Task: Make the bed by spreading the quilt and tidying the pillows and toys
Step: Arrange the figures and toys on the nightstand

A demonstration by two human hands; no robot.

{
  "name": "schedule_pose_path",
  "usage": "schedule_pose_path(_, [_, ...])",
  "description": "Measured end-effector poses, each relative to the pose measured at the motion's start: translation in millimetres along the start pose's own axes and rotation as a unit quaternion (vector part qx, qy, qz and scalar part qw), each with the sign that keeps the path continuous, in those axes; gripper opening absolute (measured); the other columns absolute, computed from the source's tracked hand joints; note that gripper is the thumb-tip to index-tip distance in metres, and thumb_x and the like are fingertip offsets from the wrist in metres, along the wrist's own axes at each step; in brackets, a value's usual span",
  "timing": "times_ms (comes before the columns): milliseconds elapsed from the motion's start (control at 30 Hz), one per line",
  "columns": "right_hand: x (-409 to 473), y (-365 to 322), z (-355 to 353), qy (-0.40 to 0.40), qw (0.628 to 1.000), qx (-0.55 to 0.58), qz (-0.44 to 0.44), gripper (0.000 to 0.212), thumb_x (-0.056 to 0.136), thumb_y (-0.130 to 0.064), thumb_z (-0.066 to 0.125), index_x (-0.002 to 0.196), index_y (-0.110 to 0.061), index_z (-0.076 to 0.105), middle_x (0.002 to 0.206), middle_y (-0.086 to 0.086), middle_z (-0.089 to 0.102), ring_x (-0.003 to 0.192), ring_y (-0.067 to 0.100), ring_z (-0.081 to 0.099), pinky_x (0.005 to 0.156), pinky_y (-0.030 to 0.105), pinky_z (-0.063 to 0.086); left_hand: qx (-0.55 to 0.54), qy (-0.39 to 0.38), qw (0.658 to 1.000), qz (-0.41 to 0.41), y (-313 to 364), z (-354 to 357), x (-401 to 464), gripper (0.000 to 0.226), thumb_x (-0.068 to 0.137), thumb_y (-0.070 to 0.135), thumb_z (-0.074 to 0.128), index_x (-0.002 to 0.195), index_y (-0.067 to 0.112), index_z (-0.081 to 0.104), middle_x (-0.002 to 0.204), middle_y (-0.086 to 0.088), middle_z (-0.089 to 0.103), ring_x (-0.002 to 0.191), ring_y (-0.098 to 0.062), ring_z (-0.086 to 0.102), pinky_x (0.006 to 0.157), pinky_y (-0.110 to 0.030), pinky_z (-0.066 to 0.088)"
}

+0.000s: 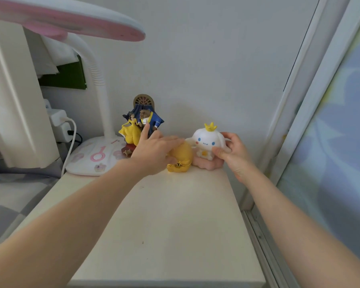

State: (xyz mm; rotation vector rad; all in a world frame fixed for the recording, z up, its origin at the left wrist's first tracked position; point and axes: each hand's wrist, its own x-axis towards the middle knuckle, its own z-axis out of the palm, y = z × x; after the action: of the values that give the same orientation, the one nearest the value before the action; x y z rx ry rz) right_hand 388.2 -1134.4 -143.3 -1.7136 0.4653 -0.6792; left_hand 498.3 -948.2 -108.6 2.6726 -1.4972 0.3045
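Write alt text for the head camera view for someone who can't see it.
Two bare arms reach across a cream bedside table: the right hand grips a white crowned bunny toy, while the left hand rests open over a yellow figurine. Behind them stand a dancing couple figurine and a pink and white desk lamp against a white wall.

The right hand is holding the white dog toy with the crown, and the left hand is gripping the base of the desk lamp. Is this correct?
Not quite. In the head view the right hand does hold the white dog toy, but the left hand is not on the desk lamp; it reaches between the dancing couple figurine and the yellow toy.
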Motion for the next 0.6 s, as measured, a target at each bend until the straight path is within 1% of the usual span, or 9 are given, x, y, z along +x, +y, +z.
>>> schedule_pose_path(67, [2,1,2,0.005,1.0,-0.008,-0.007,0.042,0.082,-0.003,0.064,0.113,-0.023,0.045,0.112,0.006,0.059,0.093,0.013,0.056,0.071,0.021,0.047,0.015,0.014,1.0,-0.007,1,4,1,0.059,0.092,0.039,0.047,0.144,0.036,0.019,0.15,0.015,0.029,0.127,-0.019,0.031,0.115,-0.049,-0.01])
schedule_pose_path(233, [4,3,10,0.025,0.999,-0.026,-0.007,0.042,0.083,-0.008,0.064,0.113,-0.026,0.042,0.114,0.011,0.058,0.085,0.014,0.056,0.065,0.021,0.044,0.017,0.047,0.998,-0.041,7,18,5,0.061,0.094,0.036,0.045,0.146,0.03,0.015,0.152,0.01,0.025,0.129,-0.022,0.029,0.115,-0.048,-0.007])
schedule_pose_path(300, [3,2,13,0.037,0.999,-0.018,0.004,0.049,0.082,-0.01,0.065,0.123,-0.022,0.041,0.124,0.009,0.053,0.096,0.016,0.055,0.076,0.025,0.047,-0.012,0.067,0.997,-0.035,7,21,3,0.065,0.093,0.033,0.048,0.147,0.029,0.012,0.154,0.007,0.019,0.133,-0.023,0.025,0.116,-0.045,-0.002])
schedule_pose_path(367, [-5,5,19,0.128,0.99,-0.05,-0.02,0.061,0.081,-0.014,0.068,0.133,-0.012,0.036,0.133,0.007,0.045,0.115,0.018,0.046,0.096,0.031,0.041,-0.085,0.137,0.987,-0.021,5,23,-6,0.07,0.09,0.026,0.056,0.147,0.025,0.015,0.155,0.0,0.016,0.137,-0.025,0.023,0.115,-0.041,0.012])
schedule_pose_path(433, [-24,6,28,0.239,0.961,-0.078,-0.114,0.047,0.081,-0.017,0.066,0.122,-0.006,0.045,0.121,0.008,0.049,0.114,0.022,0.047,0.097,0.027,0.038,-0.172,0.258,0.95,-0.04,0,25,-19,0.064,0.084,0.016,0.063,0.14,0.016,0.034,0.145,-0.01,0.036,0.13,-0.029,0.034,0.105,-0.039,0.029])
schedule_pose_path(467, [-34,5,38,0.24,0.954,-0.079,-0.163,0.034,0.082,-0.016,0.063,0.112,-0.008,0.049,0.11,0.005,0.051,0.104,0.02,0.05,0.09,0.02,0.04,-0.191,0.319,0.926,-0.07,-6,27,-27,0.057,0.08,0.011,0.064,0.133,0.01,0.043,0.134,-0.014,0.045,0.122,-0.031,0.041,0.098,-0.036,0.033])
schedule_pose_path(500, [-43,4,45,0.201,0.957,-0.082,-0.192,0.024,0.082,-0.014,0.061,0.103,-0.012,0.049,0.101,0.001,0.051,0.093,0.017,0.052,0.082,0.014,0.04,-0.2,0.36,0.905,-0.107,-11,29,-34,0.051,0.078,0.008,0.064,0.126,0.006,0.047,0.126,-0.017,0.049,0.115,-0.032,0.044,0.093,-0.033,0.034])
schedule_pose_path(533, [-49,4,55,0.138,0.965,-0.098,-0.201,0.021,0.083,-0.011,0.062,0.099,-0.015,0.048,0.096,-0.001,0.052,0.087,0.014,0.052,0.077,0.012,0.041,-0.205,0.371,0.894,-0.147,-19,33,-40,0.048,0.077,0.005,0.065,0.122,0.002,0.048,0.121,-0.019,0.049,0.112,-0.033,0.045,0.091,-0.032,0.034])
schedule_pose_path(600, [-48,10,69,0.035,0.966,-0.183,-0.181,0.025,0.082,-0.013,0.065,0.102,-0.014,0.048,0.103,0.0,0.054,0.091,0.015,0.053,0.078,0.022,0.045,-0.224,0.32,0.895,-0.216,-32,40,-46,0.052,0.075,0.006,0.068,0.122,0.0,0.045,0.124,-0.02,0.045,0.115,-0.035,0.043,0.093,-0.035,0.035])
